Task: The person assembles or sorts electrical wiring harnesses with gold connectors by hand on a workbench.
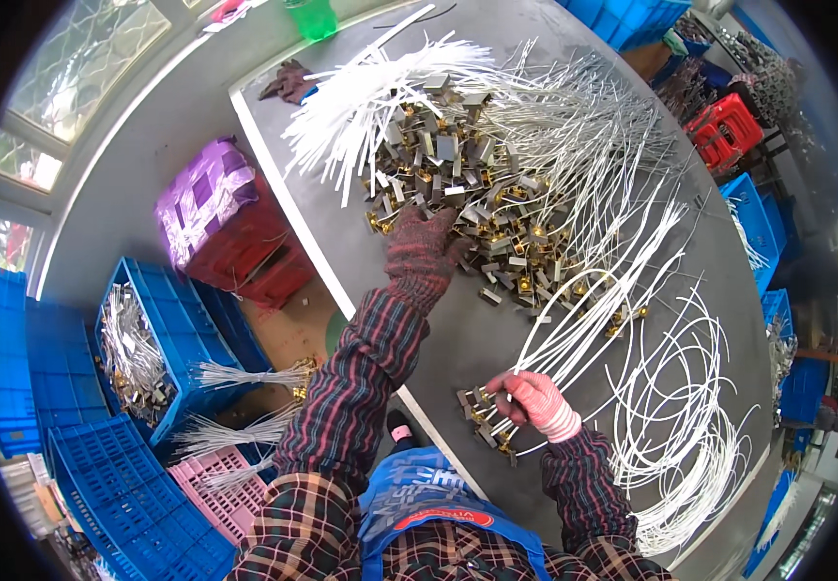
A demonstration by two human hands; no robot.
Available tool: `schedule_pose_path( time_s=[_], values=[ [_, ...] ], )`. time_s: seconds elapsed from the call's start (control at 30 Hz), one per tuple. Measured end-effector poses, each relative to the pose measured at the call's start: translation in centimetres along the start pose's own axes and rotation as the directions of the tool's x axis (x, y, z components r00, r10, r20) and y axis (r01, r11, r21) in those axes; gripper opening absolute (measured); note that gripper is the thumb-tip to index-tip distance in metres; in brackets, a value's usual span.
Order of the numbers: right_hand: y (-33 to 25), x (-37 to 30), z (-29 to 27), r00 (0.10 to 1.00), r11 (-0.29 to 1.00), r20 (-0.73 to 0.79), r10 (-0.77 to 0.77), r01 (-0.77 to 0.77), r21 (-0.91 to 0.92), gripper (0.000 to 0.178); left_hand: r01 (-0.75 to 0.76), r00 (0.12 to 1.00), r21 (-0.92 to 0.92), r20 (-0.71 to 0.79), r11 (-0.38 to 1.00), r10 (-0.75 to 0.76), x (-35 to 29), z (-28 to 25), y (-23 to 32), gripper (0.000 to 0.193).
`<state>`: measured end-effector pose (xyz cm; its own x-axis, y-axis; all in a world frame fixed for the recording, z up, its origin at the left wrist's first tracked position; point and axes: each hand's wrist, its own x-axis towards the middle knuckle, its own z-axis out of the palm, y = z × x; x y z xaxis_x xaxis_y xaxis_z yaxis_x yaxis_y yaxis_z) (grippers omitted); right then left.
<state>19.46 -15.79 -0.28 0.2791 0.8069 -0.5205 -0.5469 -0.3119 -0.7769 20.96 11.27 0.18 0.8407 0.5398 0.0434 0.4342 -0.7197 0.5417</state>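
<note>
My left hand, in a dark red knitted glove, reaches to the near left edge of a heap of small metal blocks with brass-coloured fittings. Its fingers look spread, with the tips touching the pieces. My right hand, in a pink-and-white glove, is closed round a bunch of white cables at the table's near side. Metal block ends of that bunch stick out to the left of the fist. White cable tails fan out from the heap's far side.
The grey table has a white edge. Loose coils of white cable lie right of my right hand. A dark glove lies at the far corner. Left of the table are a blue crate of cable parts, a pink crate and a purple-topped red box.
</note>
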Motion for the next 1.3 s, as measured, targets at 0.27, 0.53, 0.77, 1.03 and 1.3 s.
schedule_pose_path(
  time_s=[0.27,0.53,0.77,1.03,1.3],
  values=[
    [-1.7,2.2,1.6,0.989,0.999,-0.150,0.017,-0.010,0.046,0.034,0.071,0.997,-0.115,0.030,0.991,-0.068,-4.9,-3.5,-1.4,0.040],
    [-1.5,5.8,3.6,0.921,0.992,-0.382,-0.074,0.106,0.063,0.025,0.714,0.683,-0.698,0.675,0.060,-0.278,-13.4,-2.8,-3.4,0.034],
    [-0.8,10.6,7.2,0.905,0.937,-0.393,-0.166,0.269,0.223,0.034,0.150,0.986,-0.455,0.002,0.878,-0.167,-15.3,-4.4,-4.0,0.025],
    [-0.3,11.0,10.2,0.925,0.842,-0.321,-0.205,0.334,0.425,0.031,0.142,0.989,-0.388,0.008,0.911,-0.150,-19.3,-5.7,-5.3,0.029],
    [0.4,10.1,10.8,0.922,0.775,-0.313,-0.230,0.368,0.513,0.023,0.366,0.930,-0.574,0.256,0.733,-0.263,-20.5,-3.7,-4.6,0.027]
  ],
)
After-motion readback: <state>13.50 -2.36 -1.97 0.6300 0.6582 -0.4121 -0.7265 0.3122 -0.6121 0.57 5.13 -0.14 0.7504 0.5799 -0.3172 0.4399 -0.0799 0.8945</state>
